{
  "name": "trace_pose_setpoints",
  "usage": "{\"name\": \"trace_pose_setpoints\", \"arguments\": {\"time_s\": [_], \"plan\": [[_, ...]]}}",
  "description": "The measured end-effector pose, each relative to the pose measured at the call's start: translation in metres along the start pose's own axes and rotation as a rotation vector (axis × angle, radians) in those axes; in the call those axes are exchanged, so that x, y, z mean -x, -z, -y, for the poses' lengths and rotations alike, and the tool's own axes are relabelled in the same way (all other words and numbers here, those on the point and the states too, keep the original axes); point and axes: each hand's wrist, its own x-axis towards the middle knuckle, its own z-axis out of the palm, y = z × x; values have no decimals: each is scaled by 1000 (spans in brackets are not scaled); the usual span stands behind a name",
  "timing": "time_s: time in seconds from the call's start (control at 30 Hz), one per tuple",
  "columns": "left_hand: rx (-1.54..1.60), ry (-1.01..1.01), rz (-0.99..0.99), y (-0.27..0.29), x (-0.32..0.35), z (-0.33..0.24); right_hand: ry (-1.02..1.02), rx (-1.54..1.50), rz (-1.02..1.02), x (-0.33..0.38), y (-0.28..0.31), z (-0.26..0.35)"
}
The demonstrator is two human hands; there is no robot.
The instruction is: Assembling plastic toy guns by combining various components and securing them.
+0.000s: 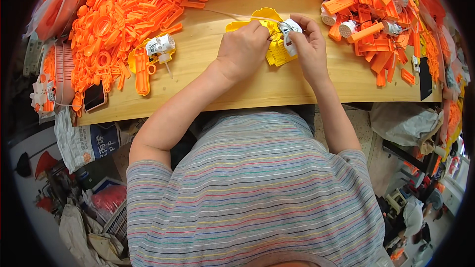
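Your right hand (312, 52) pinches white part (292, 25) over yellow shell (278, 58); your left hand (242, 52) curls at shell, can't tell what it pinches.

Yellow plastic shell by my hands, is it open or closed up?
Open. The yellow plastic shell shows its ribbed inside between your left hand and right hand.

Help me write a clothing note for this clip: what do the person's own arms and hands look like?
Short sleeves of grey cloth, crossed by thin stripes in several colours, cover the upper arms. Both forearms are bare. The left hand and right hand wear no gloves, and neither wrist shows a watch.
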Motion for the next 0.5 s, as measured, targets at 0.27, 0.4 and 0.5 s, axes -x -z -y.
{"name": "trace_pose_setpoints", "arguments": {"time_s": [0.27,0.4,0.5], "plan": [[192,-30,70,4,1,9,34,-19,9,-1,3,-1],[847,453,240,18,-4,24,-62,-69,-1,-3,3,12],[288,152,-33,36,-1,18,-59,-69,-19,-4,0,13]]}}
